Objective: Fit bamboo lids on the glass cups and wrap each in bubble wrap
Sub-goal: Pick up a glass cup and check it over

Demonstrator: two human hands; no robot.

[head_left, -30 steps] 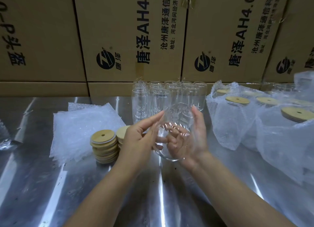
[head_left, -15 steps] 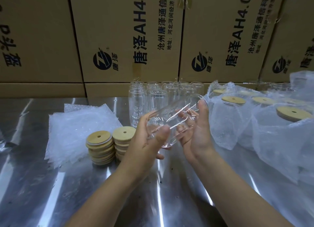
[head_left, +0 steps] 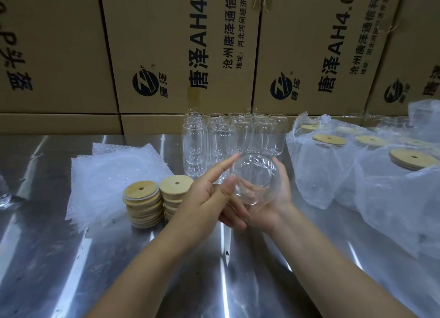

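as right hand (head_left: 277, 199) clasps the glass cup (head_left: 253, 174), left hand (head_left: 202, 198) seemingly pinches its rim, forefinger straight.

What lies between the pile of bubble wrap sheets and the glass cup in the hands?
In the head view, two stacks of bamboo lids stand there, and then the left hand that holds the cup.

The steel table (head_left: 71, 258) bears bubble-wrap sheets (head_left: 114, 182), lid stacks (head_left: 142, 205), glass cups (head_left: 195, 146), wrapped cups (head_left: 309, 170).
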